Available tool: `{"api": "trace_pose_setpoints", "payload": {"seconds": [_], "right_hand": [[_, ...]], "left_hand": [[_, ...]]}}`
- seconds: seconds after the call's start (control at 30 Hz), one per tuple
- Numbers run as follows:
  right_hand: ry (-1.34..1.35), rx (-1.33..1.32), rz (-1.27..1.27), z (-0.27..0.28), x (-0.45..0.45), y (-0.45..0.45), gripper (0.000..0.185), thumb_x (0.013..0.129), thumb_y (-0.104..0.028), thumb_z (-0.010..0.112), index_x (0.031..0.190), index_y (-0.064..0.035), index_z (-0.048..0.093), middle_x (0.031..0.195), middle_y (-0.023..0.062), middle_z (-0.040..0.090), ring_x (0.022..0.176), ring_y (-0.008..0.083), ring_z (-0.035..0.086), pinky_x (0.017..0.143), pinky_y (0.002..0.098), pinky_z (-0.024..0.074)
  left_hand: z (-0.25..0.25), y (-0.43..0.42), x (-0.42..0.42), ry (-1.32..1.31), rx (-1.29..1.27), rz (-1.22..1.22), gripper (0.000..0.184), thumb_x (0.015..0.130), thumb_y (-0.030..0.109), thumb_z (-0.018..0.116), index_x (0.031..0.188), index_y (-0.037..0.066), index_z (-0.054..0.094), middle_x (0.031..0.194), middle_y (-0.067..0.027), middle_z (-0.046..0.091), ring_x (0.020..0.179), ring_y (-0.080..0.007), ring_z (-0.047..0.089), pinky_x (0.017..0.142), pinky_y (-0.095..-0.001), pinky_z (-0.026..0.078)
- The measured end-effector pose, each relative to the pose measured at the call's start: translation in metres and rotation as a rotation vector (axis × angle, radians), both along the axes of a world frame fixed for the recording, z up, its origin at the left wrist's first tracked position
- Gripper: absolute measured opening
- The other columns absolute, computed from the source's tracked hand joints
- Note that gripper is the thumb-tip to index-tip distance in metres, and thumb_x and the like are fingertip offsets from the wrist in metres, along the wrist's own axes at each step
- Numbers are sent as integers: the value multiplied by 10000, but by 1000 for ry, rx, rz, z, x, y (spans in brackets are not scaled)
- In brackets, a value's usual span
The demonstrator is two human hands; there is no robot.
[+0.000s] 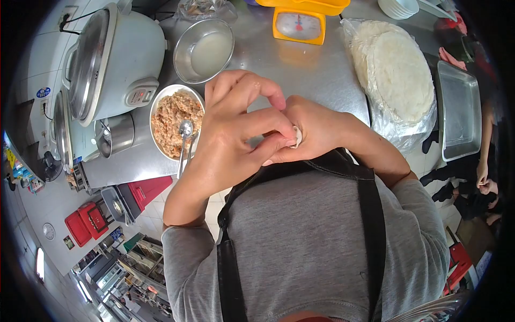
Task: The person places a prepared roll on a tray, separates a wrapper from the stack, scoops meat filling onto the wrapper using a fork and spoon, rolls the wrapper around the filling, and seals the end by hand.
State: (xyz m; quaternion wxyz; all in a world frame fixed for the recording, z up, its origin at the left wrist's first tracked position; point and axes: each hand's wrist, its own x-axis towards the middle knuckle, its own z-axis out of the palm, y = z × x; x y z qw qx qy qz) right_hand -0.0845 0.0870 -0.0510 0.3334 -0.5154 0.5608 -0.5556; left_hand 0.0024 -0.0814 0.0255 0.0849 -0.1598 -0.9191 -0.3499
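My left hand (pixel 230 121) reaches in from the left, its thumb and index finger pinched on the edge of a small white dough wrapper (pixel 297 137). My right hand (pixel 316 126) is curled around the same wrapper, so most of it is hidden. Both hands meet in front of my chest, above the table's near edge. Just left of my left hand stands a white bowl (pixel 155 140) of minced filling (pixel 174 118), with a metal spoon (pixel 185 129) resting in it. Behind my hands sits a steel bowl (pixel 179 53) of whitish liquid (pixel 211 55).
A stack of round white wrappers (pixel 399 70) lies in plastic on the right, beside a metal tray (pixel 460 112). A yellow scale (pixel 299 27) stands at the back of the steel table (pixel 338 70). A large rice cooker (pixel 126 59) fills the left. Other people (pixel 485 185) are at far right.
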Motion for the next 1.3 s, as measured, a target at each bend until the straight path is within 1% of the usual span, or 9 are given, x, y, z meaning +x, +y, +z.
{"api": "trace_pose_setpoints", "payload": {"seconds": [0.07, 0.17, 0.27, 0.37, 0.47, 0.67, 0.87, 1.03, 1.3], "right_hand": [[61, -10, -1, -11, 3, -2, 287, 808, -327, 850, 826, -70, 723, 735, 118, 696, 698, 345, 677, 659, 422, 519], [32, -17, 32, -6, 2, -1, 297, 810, -347, 846, 829, -76, 727, 741, 125, 690, 695, 343, 669, 654, 437, 508], [85, -61, 6, -14, 1, -1, 316, 806, -349, 853, 831, -63, 720, 757, 128, 699, 713, 339, 678, 659, 426, 513], [20, 52, 105, -11, -6, 2, 349, 801, -354, 861, 835, -41, 711, 783, 138, 707, 732, 333, 681, 656, 409, 512], [27, 117, 165, -3, -10, 3, 366, 804, -351, 864, 839, -23, 707, 807, 128, 722, 746, 303, 692, 647, 386, 507], [-33, 105, 256, 0, -9, 0, 373, 821, -339, 851, 773, -29, 650, 722, 54, 669, 694, 233, 658, 652, 376, 502], [-16, -16, 282, -3, -5, -5, 342, 849, -277, 822, 753, -17, 623, 708, 70, 639, 717, 229, 643, 670, 365, 495], [36, 22, 318, -10, -5, -9, 328, 855, -261, 817, 769, 0, 638, 708, 81, 638, 714, 229, 638, 670, 362, 496], [-167, 97, 285, -2, -3, -8, 313, 851, -272, 832, 889, 11, 705, 770, 86, 687, 739, 234, 656, 684, 365, 507]], "left_hand": [[3, 1, -4, -11, -25, -21, 230, 594, 75, 869, 766, 153, 736, 999, -16, 628, 1034, -256, 527, 902, -394, 425], [6, 7, -8, -71, 45, 37, 233, 586, 76, 868, 729, 146, 698, 972, -8, 634, 1020, -262, 534, 899, -393, 426], [3, 6, -8, -24, 5, -8, 233, 583, 91, 871, 746, 168, 724, 991, -6, 645, 1025, -258, 540, 927, -418, 428], [-3, 4, -3, 102, -67, -56, 214, 600, 102, 850, 767, 191, 751, 1010, 4, 651, 1040, -252, 547, 985, -464, 422], [10, 3, -2, 122, -204, -87, 201, 622, 115, 820, 790, 213, 771, 1022, 15, 650, 1042, -239, 560, 1052, -523, 399], [15, 0, -9, 128, -251, -201, 178, 633, 134, 789, 783, 226, 755, 1011, 22, 634, 1015, -238, 581, 1090, -562, 380], [14, 4, -21, 177, -239, -283, 161, 607, 149, 768, 745, 206, 707, 986, 19, 616, 1012, -241, 579, 1084, -552, 389], [19, 3, -19, 190, -316, -324, 152, 597, 188, 734, 746, 208, 706, 983, 24, 619, 1024, -235, 589, 1082, -551, 403], [12, -8, -9, 339, -440, -271, 175, 593, 222, 724, 762, 262, 737, 1011, 82, 647, 1044, -188, 599, 1100, -573, 420]]}}
